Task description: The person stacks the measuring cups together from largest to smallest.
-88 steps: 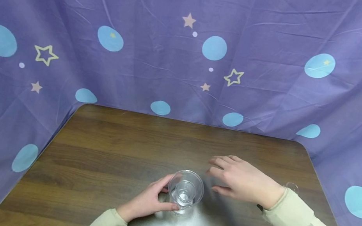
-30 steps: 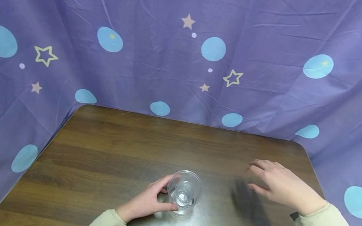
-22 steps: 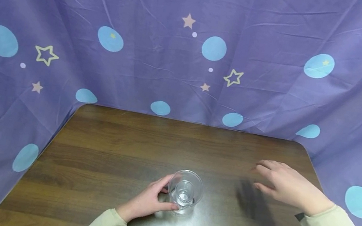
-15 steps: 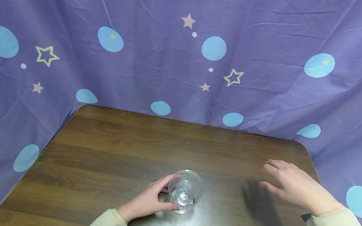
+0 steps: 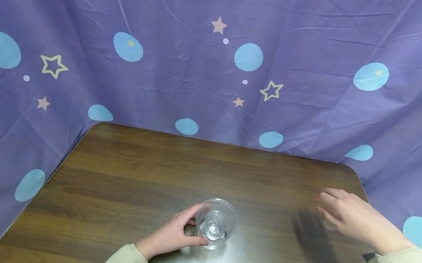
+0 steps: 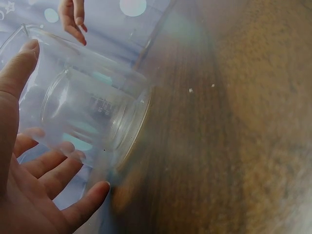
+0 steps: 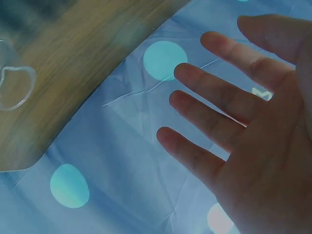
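Beaker (image 5: 230,227) centred between side edges of table (image 5: 140,161), smaller beaker (image 5: 215,222) nested inside; held by left hand (image 5: 170,236), fingers partly curled. Right hand (image 5: 356,221) spread, nothing held, clear rim (image 7: 33,83) nearby. Beaker best kept steady, squeezed lightly.

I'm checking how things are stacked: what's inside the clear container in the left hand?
Inside the clear container, a smaller clear vessel shows through its side. The left hand covers part of one side; reflections leave it unclear whether anything else is nested deeper.
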The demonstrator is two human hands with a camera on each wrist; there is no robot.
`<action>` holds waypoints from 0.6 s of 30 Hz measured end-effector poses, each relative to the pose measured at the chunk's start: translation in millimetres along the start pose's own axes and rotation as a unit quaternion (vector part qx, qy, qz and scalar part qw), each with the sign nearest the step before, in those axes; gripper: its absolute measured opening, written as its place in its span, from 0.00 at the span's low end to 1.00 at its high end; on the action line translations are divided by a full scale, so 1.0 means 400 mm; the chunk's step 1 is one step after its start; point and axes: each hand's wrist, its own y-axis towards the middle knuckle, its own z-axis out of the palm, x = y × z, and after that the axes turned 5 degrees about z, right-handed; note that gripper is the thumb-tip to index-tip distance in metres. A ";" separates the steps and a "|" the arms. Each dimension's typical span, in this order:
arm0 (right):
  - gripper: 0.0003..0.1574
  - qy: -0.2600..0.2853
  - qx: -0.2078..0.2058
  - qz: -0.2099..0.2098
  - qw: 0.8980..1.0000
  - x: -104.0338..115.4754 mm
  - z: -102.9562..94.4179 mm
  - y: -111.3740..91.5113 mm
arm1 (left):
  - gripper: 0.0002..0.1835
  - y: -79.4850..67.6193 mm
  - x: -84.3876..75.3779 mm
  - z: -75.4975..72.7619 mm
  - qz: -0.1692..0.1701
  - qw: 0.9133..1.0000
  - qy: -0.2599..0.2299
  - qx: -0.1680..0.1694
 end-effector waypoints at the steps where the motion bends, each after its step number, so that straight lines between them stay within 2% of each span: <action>1: 0.20 0.000 0.004 0.005 1.000 -0.002 0.000 -0.004 | 0.48 0.000 0.000 0.000 0.002 1.000 -0.001 0.000; 5: 0.24 0.003 0.015 0.014 1.000 -0.011 -0.002 -0.017 | 0.47 0.000 0.001 0.000 0.005 1.000 -0.002 -0.001; 10: 0.23 0.001 0.003 0.010 1.000 -0.021 0.004 -0.030 | 0.48 -0.001 0.003 0.000 -0.006 1.000 0.000 -0.002; 18: 0.25 -0.001 0.017 0.041 0.999 -0.031 0.016 -0.065 | 0.48 -0.002 0.006 0.002 -0.004 1.000 0.002 -0.003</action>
